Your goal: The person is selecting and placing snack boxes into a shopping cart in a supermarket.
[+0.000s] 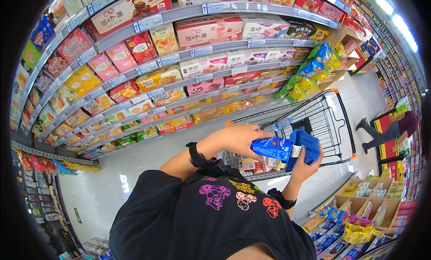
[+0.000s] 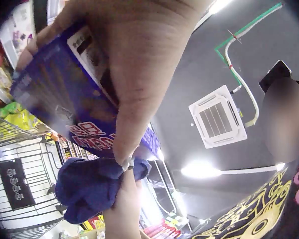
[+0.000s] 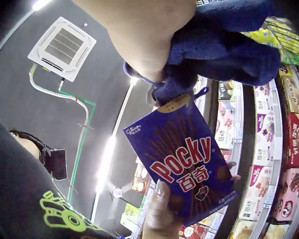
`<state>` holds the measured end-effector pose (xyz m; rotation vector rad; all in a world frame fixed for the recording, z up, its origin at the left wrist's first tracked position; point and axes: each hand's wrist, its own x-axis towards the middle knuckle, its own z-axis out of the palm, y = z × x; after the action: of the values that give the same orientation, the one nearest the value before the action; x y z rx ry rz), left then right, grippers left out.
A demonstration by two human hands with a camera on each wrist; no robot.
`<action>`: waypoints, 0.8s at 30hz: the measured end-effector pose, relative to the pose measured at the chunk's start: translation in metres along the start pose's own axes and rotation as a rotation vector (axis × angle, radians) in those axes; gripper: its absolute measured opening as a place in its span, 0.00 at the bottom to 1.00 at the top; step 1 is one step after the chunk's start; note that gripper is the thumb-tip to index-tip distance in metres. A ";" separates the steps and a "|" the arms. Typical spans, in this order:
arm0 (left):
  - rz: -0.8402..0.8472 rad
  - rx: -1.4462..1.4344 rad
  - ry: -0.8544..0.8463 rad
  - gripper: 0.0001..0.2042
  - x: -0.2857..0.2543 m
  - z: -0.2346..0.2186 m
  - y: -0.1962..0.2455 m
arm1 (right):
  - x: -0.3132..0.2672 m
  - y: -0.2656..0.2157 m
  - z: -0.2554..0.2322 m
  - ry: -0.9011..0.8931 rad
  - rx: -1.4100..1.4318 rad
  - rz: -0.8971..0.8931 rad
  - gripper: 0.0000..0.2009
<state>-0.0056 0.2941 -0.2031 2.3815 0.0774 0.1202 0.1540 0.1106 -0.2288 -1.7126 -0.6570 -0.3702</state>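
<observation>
My left hand grips a blue Pocky box by its sides, in front of my chest. The thumb lies on one face and the fingers on the other; the right wrist view shows the box's printed front. A dark blue cloth is bunched in my right hand. In the right wrist view the cloth sits right at the end of the box, where a tan patch shows. Part of the right hand's fingers is hidden by the cloth.
A wire shopping cart stands just beyond my hands, with several packages and a bottle in it. Shelves of boxed snacks run along the far side. Green and yellow bags hang at the shelf end. A person walks at the right.
</observation>
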 end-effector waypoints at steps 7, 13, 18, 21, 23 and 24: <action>0.051 -0.439 0.069 0.38 0.023 0.006 0.006 | -0.008 0.015 0.000 0.163 0.281 0.005 0.31; -0.115 -1.266 -0.087 0.31 0.042 0.045 0.008 | -0.019 0.012 0.032 -0.241 0.178 -0.148 0.22; -0.271 -1.471 0.102 0.26 0.043 0.026 -0.011 | -0.018 -0.002 0.033 -0.387 0.099 -0.306 0.31; -0.214 -1.420 0.148 0.26 0.046 0.028 -0.013 | -0.013 -0.007 0.031 -0.411 0.054 -0.288 0.31; -0.151 -1.324 0.140 0.27 0.041 0.021 0.007 | -0.013 -0.003 0.035 -0.352 0.104 -0.247 0.30; -0.203 -1.291 0.122 0.24 0.041 0.032 0.002 | -0.012 -0.003 0.036 -0.314 0.158 -0.170 0.28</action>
<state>0.0389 0.2748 -0.2227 1.0698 0.2197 0.1539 0.1386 0.1428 -0.2421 -1.5809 -1.0376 -0.1617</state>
